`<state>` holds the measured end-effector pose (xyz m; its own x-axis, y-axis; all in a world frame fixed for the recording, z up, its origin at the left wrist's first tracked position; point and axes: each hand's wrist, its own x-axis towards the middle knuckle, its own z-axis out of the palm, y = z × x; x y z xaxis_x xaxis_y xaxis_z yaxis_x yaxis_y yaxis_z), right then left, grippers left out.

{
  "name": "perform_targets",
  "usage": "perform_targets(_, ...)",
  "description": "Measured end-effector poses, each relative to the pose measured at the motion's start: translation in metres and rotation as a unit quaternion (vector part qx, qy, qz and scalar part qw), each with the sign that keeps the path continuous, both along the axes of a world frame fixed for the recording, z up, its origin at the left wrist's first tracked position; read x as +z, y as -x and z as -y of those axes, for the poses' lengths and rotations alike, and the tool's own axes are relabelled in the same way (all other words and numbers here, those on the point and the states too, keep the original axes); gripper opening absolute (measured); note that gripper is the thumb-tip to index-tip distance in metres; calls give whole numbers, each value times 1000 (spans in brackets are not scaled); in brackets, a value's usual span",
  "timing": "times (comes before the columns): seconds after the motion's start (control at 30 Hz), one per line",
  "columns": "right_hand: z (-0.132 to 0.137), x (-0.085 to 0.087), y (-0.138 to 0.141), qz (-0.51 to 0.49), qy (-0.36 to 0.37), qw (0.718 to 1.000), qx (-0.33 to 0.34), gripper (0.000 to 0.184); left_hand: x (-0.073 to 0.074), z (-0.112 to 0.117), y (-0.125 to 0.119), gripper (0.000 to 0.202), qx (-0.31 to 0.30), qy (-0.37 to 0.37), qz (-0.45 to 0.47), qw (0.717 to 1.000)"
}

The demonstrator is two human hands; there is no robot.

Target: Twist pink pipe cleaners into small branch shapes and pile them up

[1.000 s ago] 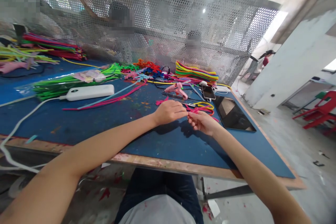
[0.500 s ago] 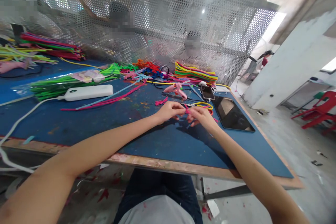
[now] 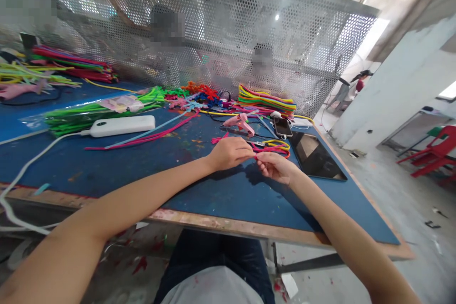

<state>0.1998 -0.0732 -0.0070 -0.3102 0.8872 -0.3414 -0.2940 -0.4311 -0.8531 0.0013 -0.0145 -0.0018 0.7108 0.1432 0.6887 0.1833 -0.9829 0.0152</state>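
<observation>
My left hand [image 3: 230, 152] and my right hand [image 3: 276, 167] meet over the blue table [image 3: 221, 190], both pinched on a pink pipe cleaner [image 3: 255, 155] between their fingertips. Its far end pokes out past my left hand at the pink tip [image 3: 216, 139]. Just beyond my hands lies a small heap of pink, yellow and red pipe cleaners [image 3: 276, 145].
A pink glue gun [image 3: 240, 122], a phone [image 3: 282, 126] and a dark tablet [image 3: 315, 155] lie to the right. A white power strip [image 3: 119, 126], green pipe cleaner bundles [image 3: 89, 113] and a coloured stack [image 3: 265, 97] sit further back before a perforated metal screen [image 3: 221, 33]. People sit behind it.
My right hand drew back towards me and turned palm up after meeting the left higher up half a second ago. Both hands keep hold of the pink pipe cleaner.
</observation>
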Motion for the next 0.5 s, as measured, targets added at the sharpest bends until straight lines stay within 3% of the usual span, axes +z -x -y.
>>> perform_targets(0.1, 0, -3, 2, 59, -98, 993, -36, 15, -1, 2, -6, 20, 22, 192, 20, 981)
perform_targets(0.17, 0, -4, 4, 162, -209, 962, -72, 17, -2, 3, -9, 21, 39, 361, 27, 931)
perform_targets(0.23, 1, -5, 4, 290, -335, 892, -95, 13, -3, 2, -11, 22, 41, 537, 36, 842)
perform_targets(0.33, 3, -5, 4, 424, -485, 760, -88, 10, -3, -3, -9, 20, 14, 772, 38, 634)
perform_targets(0.4, 5, -4, 2, 466, -550, 690, -64, 17, -3, -6, -7, 17, -3, 854, 23, 519)
perform_targets(0.43, 6, -4, 0, 478, -573, 663, -49, 19, -2, -8, -5, 15, -8, 875, 10, 484)
perform_targets(0.5, 8, -1, -3, 497, -613, 614, -18, 22, -1, -10, -3, 13, -15, 893, -13, 450)
